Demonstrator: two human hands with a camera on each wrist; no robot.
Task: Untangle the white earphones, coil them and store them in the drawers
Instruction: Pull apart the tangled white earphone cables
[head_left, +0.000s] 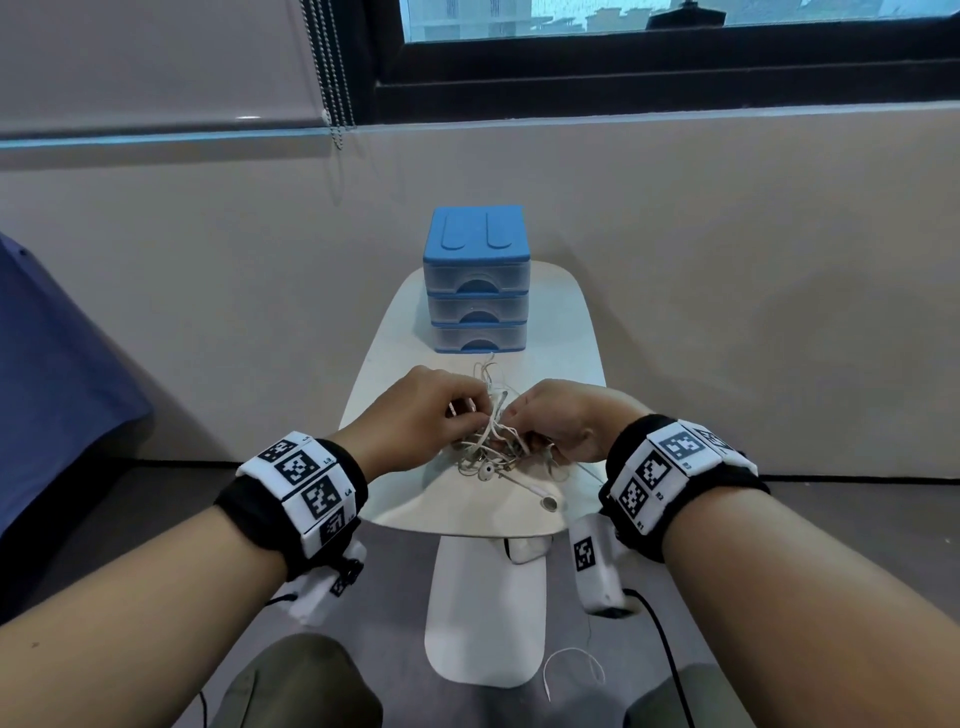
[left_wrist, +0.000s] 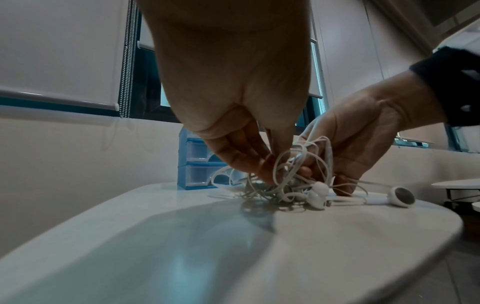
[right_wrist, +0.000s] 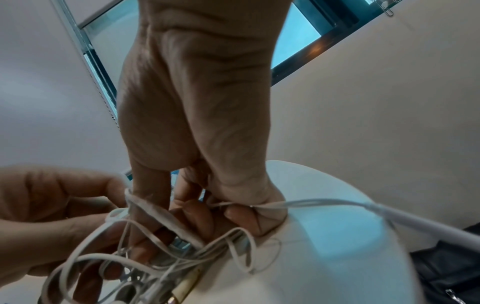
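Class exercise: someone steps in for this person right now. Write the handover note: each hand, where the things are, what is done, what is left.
Left hand: pinching cords in the tangle.
Right hand: gripping cords from the other side.
Earphones: a knotted heap on the white table; one earbud lies loose near the front edge.
Drawers: behind the heap, all three shut.
Done: nothing finished, untangling under way.
Left: free the knots, coil, open a drawer, store.

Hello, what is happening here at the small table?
A person is untangling white earphones on a small white table. The left hand and the right hand both pinch cords in the knot, which still lies in a heap. The blue drawers behind it are all closed.
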